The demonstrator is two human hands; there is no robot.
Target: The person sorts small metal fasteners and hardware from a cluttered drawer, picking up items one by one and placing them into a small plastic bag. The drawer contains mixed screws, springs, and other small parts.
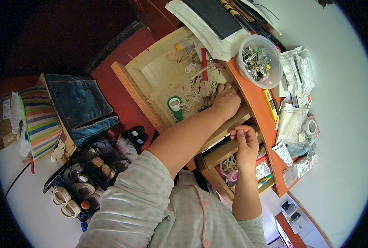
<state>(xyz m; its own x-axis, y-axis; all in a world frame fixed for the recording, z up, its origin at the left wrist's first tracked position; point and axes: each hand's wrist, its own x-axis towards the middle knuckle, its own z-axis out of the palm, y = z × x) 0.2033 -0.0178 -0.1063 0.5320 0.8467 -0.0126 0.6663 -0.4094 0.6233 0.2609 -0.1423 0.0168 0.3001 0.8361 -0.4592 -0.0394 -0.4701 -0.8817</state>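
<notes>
My left hand (227, 100) reaches into an open wooden drawer (163, 119), its fingers down near the drawer's inner side under the orange top; what lies under the fingers is hidden. Dark crumbs and shredded scraps (199, 93) are scattered on the drawer floor beside it. A green-handled bottle opener (175, 108), a red strip (204, 65) and a small clear container with a yellow cap (184, 46) lie in the same drawer. Above a second open drawer (222, 183), my right hand (246, 144) is raised with thumb and fingers bent together; nothing is clearly visible between them.
On the orange tabletop (258, 102) stand a clear plastic tub (242, 59) of small metal items, a yellow utility knife (270, 105), a white tube (283, 153) and a tape roll (311, 127). Shoes (61, 195) fill a rack at lower left, near a blue fabric box (75, 102).
</notes>
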